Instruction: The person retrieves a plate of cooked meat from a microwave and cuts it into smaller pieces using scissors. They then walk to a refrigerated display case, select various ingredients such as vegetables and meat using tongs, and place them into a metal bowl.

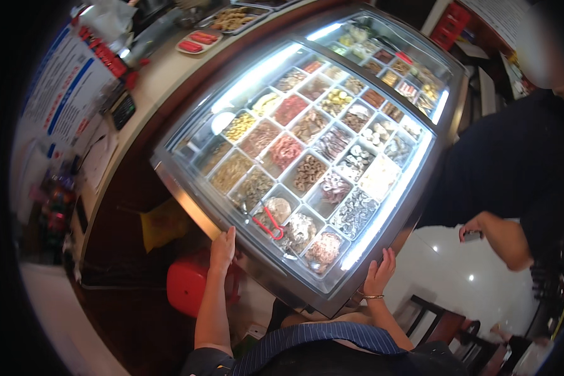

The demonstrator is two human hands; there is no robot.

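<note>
A lit glass-topped food display case (188, 207) stands before me, filled with rectangular plastic bins of sliced meats, seafood and other foods. My left hand (223, 249) rests against the metal edge at its near left corner, with the fingers around the rim. At the near right side, my right hand (379, 272) touches the frame with spread fingers and a bracelet on the wrist. Neither hand is seen to hold a loose object. Red-handled tongs (270, 223) lie over the near bins, close to my left hand. A second lit section (385, 56) adjoins at the far end.
A counter (157, 75) runs along the left with a tray of red items (198, 41) and a tray of fried food (232, 19). A red plastic stool (185, 286) is below left. At right stands another person (489, 164), near a dark wooden chair (434, 322).
</note>
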